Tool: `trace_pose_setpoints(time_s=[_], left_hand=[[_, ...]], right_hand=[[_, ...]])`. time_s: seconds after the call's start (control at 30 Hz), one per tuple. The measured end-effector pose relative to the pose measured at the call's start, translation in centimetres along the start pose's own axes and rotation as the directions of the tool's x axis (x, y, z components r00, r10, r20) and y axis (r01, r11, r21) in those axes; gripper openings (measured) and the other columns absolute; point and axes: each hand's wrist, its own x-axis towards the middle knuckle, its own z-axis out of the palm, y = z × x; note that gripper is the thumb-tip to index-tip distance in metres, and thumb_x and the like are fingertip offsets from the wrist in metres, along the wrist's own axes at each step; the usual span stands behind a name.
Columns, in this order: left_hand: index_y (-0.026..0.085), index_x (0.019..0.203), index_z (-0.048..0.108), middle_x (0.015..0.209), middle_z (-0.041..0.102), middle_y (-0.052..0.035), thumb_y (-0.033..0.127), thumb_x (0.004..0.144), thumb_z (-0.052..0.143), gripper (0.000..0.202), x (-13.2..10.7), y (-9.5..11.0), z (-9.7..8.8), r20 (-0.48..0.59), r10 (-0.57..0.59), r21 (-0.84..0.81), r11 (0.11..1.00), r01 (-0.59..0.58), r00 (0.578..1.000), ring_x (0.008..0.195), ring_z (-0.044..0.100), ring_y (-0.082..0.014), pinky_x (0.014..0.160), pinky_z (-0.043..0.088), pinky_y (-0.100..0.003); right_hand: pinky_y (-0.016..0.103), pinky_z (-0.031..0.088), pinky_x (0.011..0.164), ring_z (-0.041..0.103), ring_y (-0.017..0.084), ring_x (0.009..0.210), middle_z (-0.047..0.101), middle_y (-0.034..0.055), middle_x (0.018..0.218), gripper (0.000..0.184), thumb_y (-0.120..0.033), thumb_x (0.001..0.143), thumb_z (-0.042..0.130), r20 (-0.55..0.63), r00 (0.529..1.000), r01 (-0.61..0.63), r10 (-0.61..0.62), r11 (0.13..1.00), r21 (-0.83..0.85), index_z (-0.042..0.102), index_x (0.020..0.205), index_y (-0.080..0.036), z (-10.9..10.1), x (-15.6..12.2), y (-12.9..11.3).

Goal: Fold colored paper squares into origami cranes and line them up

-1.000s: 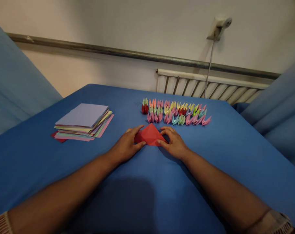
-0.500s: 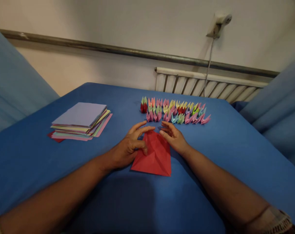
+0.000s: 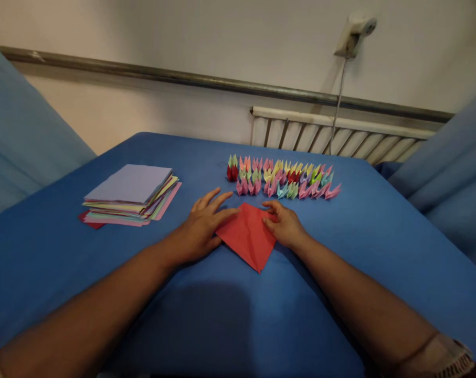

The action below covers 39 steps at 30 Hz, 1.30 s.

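A folded sheet of red origami paper [image 3: 250, 233] lies as a diamond on the blue-covered table, one corner pointing toward me and creases running across it. At its left corner is my left hand [image 3: 204, 226], palm down with fingers spread; the index fingertip touches the upper left edge and the thumb is partly tucked beneath the hand. My right hand [image 3: 285, 223] is curled at the upper right edge, its thumb over the paper and its fingers bent around that edge. Just beyond both hands stand rows of small folded paper figures [image 3: 283, 178] in pink, yellow, green, red and blue.
To the left rests a stack of coloured paper squares [image 3: 129, 184], lavender on top, with a red sheet [image 3: 91, 223] sticking out underneath. Behind the blue table [image 3: 190, 152] are a wall pipe [image 3: 182, 77], a radiator [image 3: 320, 128] and a socket with a cord [image 3: 350, 39]. Blue curtains [image 3: 454, 173] hang at both sides.
The red paper has turned from a flat near edge to a corner pointing at me, and now looks smoother. My left hand has shifted left, its fingers spreading wider.
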Motion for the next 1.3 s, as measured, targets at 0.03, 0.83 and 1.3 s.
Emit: trace_pose_setpoints(time_s=[0.03,0.83,1.3], left_hand=[[0.029,0.131,0.054,0.156,0.029,-0.0087,0.016,0.082,0.06,0.051,0.0,0.5,-0.1,-0.003,0.042,0.023,0.999,-0.042,0.999,0.146,0.013,-0.0358,0.113,0.021,-0.061],[0.016,0.099,0.064,0.13,0.059,-0.0142,0.043,0.087,0.055,0.031,0.4,-1.4,3.0,-0.008,-0.3,-0.101,0.949,0.298,0.954,0.132,0.044,-0.0315,0.11,0.034,-0.05],[0.021,0.143,0.043,0.149,0.043,-0.0132,0.046,0.092,0.053,0.058,-0.4,1.6,2.4,0.226,0.083,-0.072,0.995,-0.068,0.971,0.143,0.029,-0.0309,0.116,0.016,-0.055]], right_hand=[[0.038,0.05,0.086,0.063,0.019,0.09,0.066,0.0043,0.098,0.041,-0.016,0.08,0.058,0.006,1.0,0.01,-0.01,1.0,-0.029,0.057,0.12,-0.022,-0.1,-0.1,-0.1],[0.038,0.045,0.089,0.057,0.023,0.097,0.065,0.0068,0.101,0.021,-0.023,0.078,0.064,0.139,0.955,0.287,-0.262,0.936,-0.204,0.062,0.099,-0.019,-1.7,0.4,0.2],[0.036,0.047,0.074,0.063,0.025,0.085,0.067,0.0095,0.093,0.04,-0.055,0.08,0.065,-0.005,0.998,0.059,-0.069,0.89,-0.451,0.063,0.099,-0.02,-0.8,-0.5,-1.4]])
